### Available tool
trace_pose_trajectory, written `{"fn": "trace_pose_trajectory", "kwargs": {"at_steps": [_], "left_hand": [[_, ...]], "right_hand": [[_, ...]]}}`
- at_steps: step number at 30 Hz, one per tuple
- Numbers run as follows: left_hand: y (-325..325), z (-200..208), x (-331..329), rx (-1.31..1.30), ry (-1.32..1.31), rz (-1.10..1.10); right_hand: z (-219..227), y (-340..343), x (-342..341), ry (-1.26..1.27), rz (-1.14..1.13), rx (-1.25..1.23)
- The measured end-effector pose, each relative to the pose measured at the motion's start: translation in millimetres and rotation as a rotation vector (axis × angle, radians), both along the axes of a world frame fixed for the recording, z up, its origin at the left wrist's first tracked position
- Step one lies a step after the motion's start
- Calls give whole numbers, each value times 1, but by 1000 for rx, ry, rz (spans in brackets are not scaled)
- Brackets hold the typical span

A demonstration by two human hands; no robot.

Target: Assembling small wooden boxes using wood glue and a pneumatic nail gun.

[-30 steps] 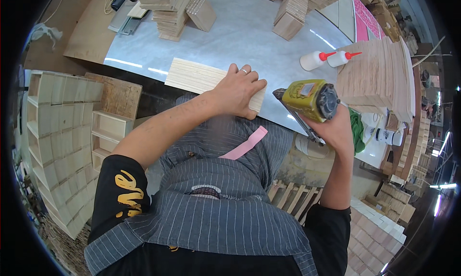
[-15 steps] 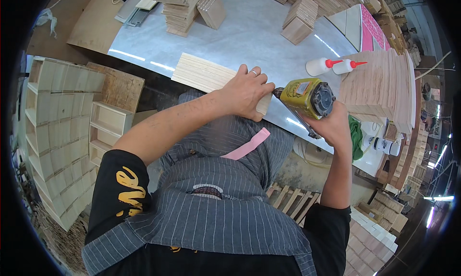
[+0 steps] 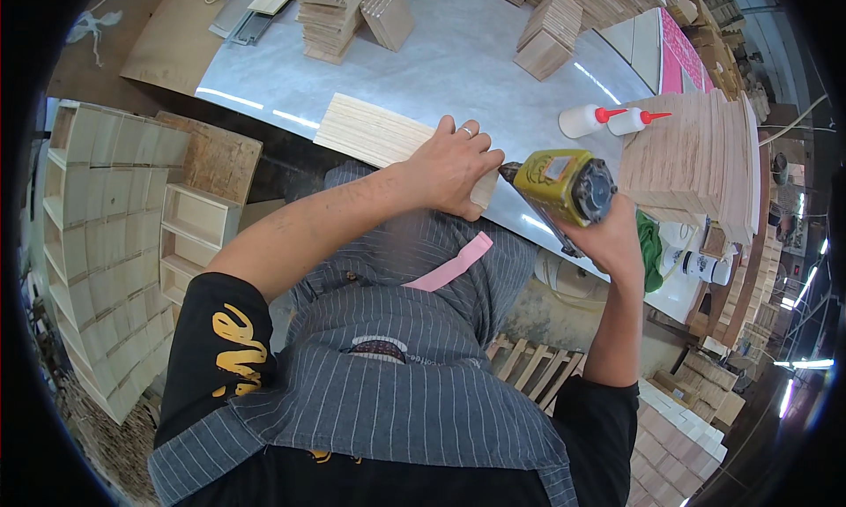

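My left hand [image 3: 451, 170] is closed over the right end of a pale wooden board [image 3: 366, 130] at the near edge of the table. Its fingers curl over the far side, with the thumb on the near side. A short wooden piece [image 3: 483, 190] shows beneath the fingers at that end; how the two meet is hidden. In my right hand [image 3: 615, 241] is a yellow and black nail gun [image 3: 553, 181], gripped by its handle. Its dark nose points left at the wood's end, close to my left fingertips; whether it touches cannot be made out.
Two white bottles with red nozzles [image 3: 582, 120] stand right of the nail gun, before a tall stack of thin boards [image 3: 674, 167]. More wood stacks [image 3: 328, 18] line the table's far side. Wooden boxes [image 3: 115, 234] are piled at left. A green cloth [image 3: 650, 251] hangs by the right edge.
Both hands keep their grip and place. The nail gun's rear end has dipped very slightly toward me, and the whole view has shifted a little.
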State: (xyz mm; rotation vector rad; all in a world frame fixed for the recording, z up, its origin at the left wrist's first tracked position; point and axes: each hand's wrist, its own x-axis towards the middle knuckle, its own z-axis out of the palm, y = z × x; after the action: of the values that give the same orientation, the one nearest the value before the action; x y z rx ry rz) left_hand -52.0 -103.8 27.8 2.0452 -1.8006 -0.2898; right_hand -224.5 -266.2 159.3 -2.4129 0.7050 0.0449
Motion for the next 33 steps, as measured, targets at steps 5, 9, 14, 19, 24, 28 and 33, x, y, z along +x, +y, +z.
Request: {"fn": "trace_pose_trajectory", "kwargs": {"at_steps": [5, 9, 14, 19, 24, 28, 33], "left_hand": [[-1, -2, 1, 11, 0, -5], [-2, -1, 2, 14, 2, -3], [-2, 1, 1, 27, 11, -6], [-1, 1, 1, 46, 6, -8], [-3, 1, -1, 22, 2, -15], [-1, 0, -1, 11, -17, -14], [2, 0, 1, 15, -7, -3]], "right_hand": [[-2, 3, -17, -12, 72, 6], [-1, 9, -18, -7, 93, 49], [-3, 11, -18, 16, 99, 58], [7, 18, -14, 43, 94, 48], [10, 22, -14, 65, 125, -19], [15, 30, -9, 92, 123, -50], [13, 19, -10, 16, 120, -31]]}}
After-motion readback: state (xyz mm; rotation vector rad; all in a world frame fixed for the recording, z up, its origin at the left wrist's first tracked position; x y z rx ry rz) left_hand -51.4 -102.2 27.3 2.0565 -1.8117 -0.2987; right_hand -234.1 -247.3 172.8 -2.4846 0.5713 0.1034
